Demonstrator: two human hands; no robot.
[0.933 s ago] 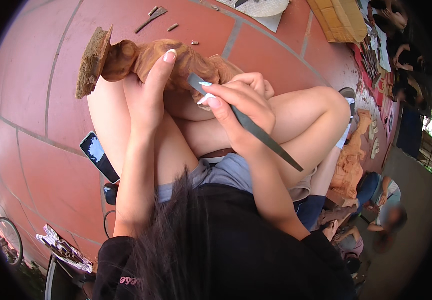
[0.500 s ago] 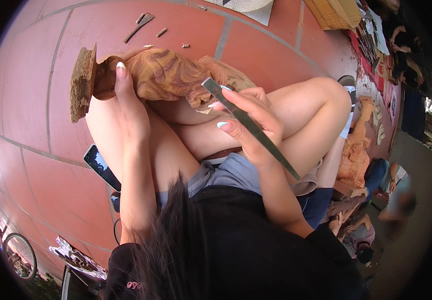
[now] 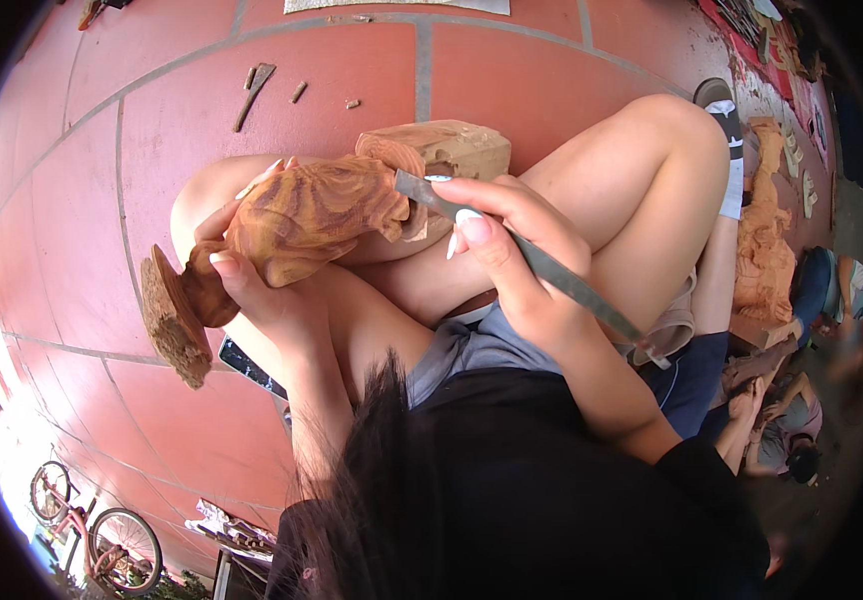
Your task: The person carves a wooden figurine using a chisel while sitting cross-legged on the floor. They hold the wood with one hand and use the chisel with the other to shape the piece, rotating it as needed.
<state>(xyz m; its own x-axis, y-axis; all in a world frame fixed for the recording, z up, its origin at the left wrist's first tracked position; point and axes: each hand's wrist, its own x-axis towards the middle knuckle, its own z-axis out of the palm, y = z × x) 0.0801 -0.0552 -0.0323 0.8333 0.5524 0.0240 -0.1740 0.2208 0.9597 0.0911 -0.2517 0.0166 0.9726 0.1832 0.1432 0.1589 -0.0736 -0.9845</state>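
Observation:
A carved wooden figure (image 3: 297, 220) with swirling brown grain lies across my thighs, its rough, broken-edged base toward the left and a pale uncarved block at its right end. My left hand (image 3: 287, 315) is closed around its narrow part beside the base, thumb on the near side and fingers on the far side. In my right hand (image 3: 532, 245) a flat steel chisel (image 3: 577, 288) is held like a pen, slanting down to the right. The chisel's squared tip is at the figure's right part; I cannot tell whether it touches the wood.
On the red tiled floor beyond my legs lie a small blade (image 3: 254, 100) and several short wooden bits. A phone (image 3: 250, 366) lies beside my left thigh. At right stands a larger wooden carving (image 3: 762, 245), with people sitting near it. A bicycle (image 3: 122, 545) is at lower left.
My left hand has turned the figure, so its base tilts nearer to me and the pale block shows more. The chisel tip has shifted slightly left and down. The head view has also shifted.

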